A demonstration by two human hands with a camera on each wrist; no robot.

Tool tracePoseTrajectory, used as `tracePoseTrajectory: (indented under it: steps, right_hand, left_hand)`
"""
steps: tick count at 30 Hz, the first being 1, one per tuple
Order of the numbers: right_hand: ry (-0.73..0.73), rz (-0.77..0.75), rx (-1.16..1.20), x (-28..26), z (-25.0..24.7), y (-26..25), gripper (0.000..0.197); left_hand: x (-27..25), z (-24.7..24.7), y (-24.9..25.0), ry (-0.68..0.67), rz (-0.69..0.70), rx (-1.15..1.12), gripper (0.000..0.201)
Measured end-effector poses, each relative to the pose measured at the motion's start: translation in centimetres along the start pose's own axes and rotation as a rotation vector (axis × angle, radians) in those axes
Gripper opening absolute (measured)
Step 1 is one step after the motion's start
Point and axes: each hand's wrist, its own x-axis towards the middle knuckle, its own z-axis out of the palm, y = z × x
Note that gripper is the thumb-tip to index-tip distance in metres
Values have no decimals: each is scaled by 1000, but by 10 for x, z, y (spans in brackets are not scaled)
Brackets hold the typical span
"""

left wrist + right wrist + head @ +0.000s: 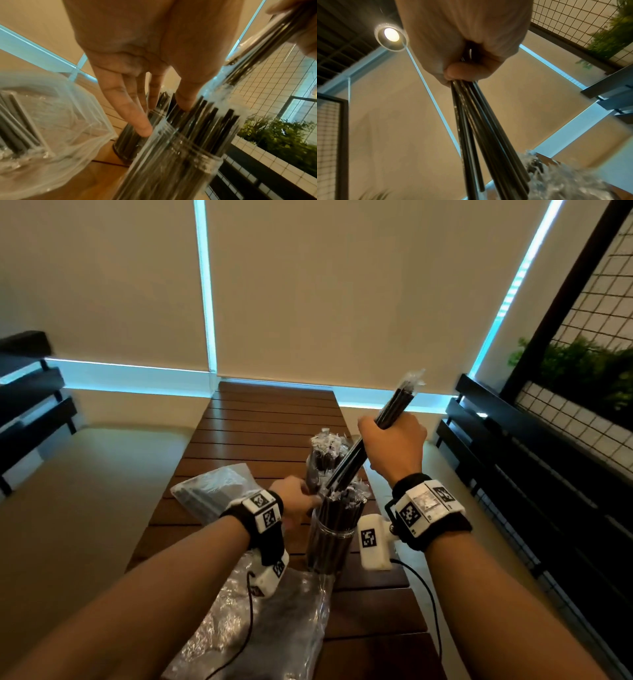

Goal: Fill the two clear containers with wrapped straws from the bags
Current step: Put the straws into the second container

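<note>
Two clear containers stand on the wooden table point(260, 419), both packed with black wrapped straws: a near container point(330, 537) point(173, 159) and a far container point(323, 460) point(126, 143). My right hand point(394, 445) point(467, 56) grips a bundle of wrapped straws point(370, 436) point(481, 128), tilted, its lower end at the near container's top. My left hand point(296, 498) point(154, 102) reaches with straight fingers to the straw tops of the near container, its fingertips point(145, 129) touching them.
A clear bag with straws point(214, 491) point(34, 121) lies at the left of the containers. A crumpled plastic bag point(260, 625) lies near the table's front edge under my left forearm. A black bench and a wire grid with plants point(582, 371) stand to the right.
</note>
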Motion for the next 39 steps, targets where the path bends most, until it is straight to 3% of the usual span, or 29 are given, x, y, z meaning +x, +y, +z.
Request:
tracePoseTrajectory:
  steps: [7,18,20,22,23,26,29,33,35,39]
  right_hand:
    - [-73,57,-140,4,25,31,39]
    - [-252,82,-342,-41,82,82,46]
    - [-256,38,-344,-36,85,74,55]
    - [-149,-55,-265,-25,85,58,79]
    - [-76,-125,-207,-19,86,49,82]
    - [25,-383,-171,0,93,19,65]
    - [-156,-492,-335,13,109,4,36]
    - [-611,-242,-568,0,134,30,50]
    - [-663,-223,-610,-14,140,49,43]
    - [-604,-211,-511,-22,138,63,42]
  left_hand:
    - [30,26,-4,44,-20,124,18]
    - [26,5,-19,227,-96,197,13]
    - [29,-2,-23,230,-86,218,14]
    - [31,-8,-27,231,-61,258,14]
    - [33,-11,-29,232,-42,281,14]
    - [40,-16,-33,233,-1,306,18]
    - [47,-18,-39,224,24,301,16]
    - [48,-20,-45,173,48,316,14]
    - [47,-23,-45,145,25,295,14]
    - [45,-27,-47,100,-33,217,28]
